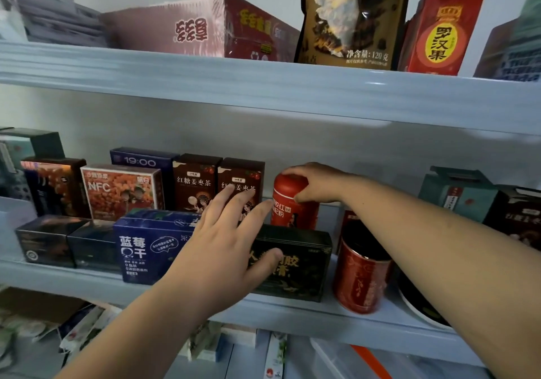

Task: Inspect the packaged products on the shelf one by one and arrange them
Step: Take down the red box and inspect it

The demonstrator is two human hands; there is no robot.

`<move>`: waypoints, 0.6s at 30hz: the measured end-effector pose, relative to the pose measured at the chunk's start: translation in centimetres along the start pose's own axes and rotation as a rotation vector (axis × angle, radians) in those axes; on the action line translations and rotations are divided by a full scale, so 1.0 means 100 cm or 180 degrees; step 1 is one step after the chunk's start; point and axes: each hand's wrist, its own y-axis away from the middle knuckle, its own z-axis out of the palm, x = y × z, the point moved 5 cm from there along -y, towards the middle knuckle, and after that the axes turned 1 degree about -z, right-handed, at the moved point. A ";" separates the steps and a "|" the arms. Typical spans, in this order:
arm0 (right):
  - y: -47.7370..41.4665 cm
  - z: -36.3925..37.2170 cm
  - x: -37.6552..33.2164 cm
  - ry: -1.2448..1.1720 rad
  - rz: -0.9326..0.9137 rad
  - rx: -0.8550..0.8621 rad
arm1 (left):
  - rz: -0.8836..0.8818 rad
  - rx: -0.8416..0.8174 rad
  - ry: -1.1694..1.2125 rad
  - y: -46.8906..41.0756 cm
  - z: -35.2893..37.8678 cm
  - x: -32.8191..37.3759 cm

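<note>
Fingers (298, 170) of the right hand (319, 183) curl over the lid of the red tin (292, 213), thumb on its right side, gripping from above. The tin stands upright at the back of the middle shelf (87, 279), behind the dark box (304, 266). The left hand (222, 247) is spread wide and holds nothing, its thumb over the dark box and one fingertip just left of the tin.

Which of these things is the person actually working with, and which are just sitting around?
In the job:
red canister, gripped at its top by the right hand
left hand, open, in front of the black box and blue box

Just sitting:
brown pouch and red bag on the upper shelf
dark-lidded tin
loose packets below
</note>
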 end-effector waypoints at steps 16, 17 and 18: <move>0.086 -0.065 0.096 0.1114 -0.0101 0.0252 | 0.0452 -0.0819 -0.0464 -0.149 0.015 0.106; 0.092 -0.067 0.104 0.1115 -0.0104 0.0249 | 0.0488 -0.0954 -0.0512 -0.161 0.023 0.113; 0.098 -0.069 0.109 0.1139 -0.0130 0.0241 | 0.0519 -0.1105 -0.0560 -0.172 0.032 0.120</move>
